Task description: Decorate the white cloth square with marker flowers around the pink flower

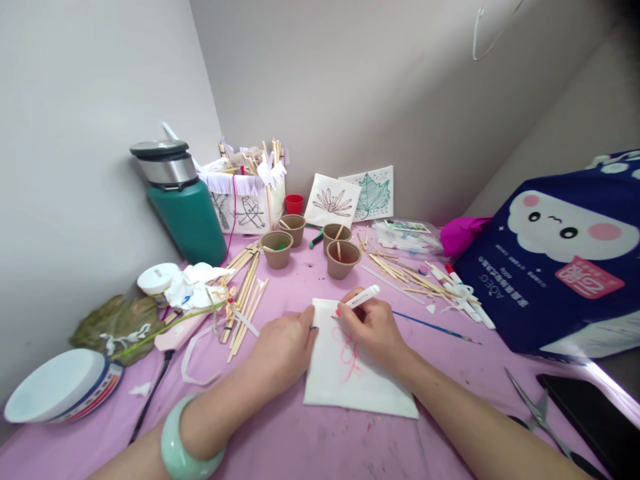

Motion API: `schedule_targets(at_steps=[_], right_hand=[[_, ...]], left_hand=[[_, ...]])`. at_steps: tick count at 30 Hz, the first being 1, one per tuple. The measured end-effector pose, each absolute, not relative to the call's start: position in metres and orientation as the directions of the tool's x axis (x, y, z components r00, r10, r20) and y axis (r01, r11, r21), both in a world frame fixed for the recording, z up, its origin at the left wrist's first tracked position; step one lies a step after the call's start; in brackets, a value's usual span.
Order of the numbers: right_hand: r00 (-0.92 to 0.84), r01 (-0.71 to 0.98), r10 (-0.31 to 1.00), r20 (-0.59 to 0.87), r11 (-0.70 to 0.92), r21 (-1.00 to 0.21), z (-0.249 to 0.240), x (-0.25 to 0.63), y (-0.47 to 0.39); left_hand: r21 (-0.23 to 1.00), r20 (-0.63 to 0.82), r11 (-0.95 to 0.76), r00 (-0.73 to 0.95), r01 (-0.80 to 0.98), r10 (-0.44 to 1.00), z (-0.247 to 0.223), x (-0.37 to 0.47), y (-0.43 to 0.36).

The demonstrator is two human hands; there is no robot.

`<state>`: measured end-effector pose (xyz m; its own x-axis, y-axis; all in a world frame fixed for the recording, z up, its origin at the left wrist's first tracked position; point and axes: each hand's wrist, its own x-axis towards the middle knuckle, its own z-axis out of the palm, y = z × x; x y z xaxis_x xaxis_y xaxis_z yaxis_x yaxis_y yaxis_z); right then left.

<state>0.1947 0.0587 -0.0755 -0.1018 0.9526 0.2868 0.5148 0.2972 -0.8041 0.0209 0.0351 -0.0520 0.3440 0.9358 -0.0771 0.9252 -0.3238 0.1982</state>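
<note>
A small white canvas panel (373, 397) lies flat in front of me, with pink-red looping lines drawn on its middle. My right hand (373, 327) rests over its upper right part, fingers closed around a white marker (367, 295) with a red tip end. The marker slants, its tip down near the panel's upper left. My left hand (287, 343) holds the panel's left edge, fingers bent together; a green bangle (175, 433) circles that wrist. A blue pencil-like stick (437, 327) lies to the right of my right hand.
Brown pots (344, 262) with sticks stand beyond the panel. Loose wooden sticks (245, 307) lie left, more on the right. A green bottle (185, 213) and bowls (57, 387) stand left. Scissors (540, 413), a black phone (590, 420) and a blue bag (500, 287) are at right.
</note>
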Motion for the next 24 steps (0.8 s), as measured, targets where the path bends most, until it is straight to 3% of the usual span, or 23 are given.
schedule_targets(at_steps=[24], right_hand=[[-0.112,0.499,0.945,0.307,0.321,-0.805,-0.0794,0.1951,0.0594]], left_hand=[[0.188,-0.071,-0.329,0.347,0.926,0.935,-0.0517,0.0197,0.0363]])
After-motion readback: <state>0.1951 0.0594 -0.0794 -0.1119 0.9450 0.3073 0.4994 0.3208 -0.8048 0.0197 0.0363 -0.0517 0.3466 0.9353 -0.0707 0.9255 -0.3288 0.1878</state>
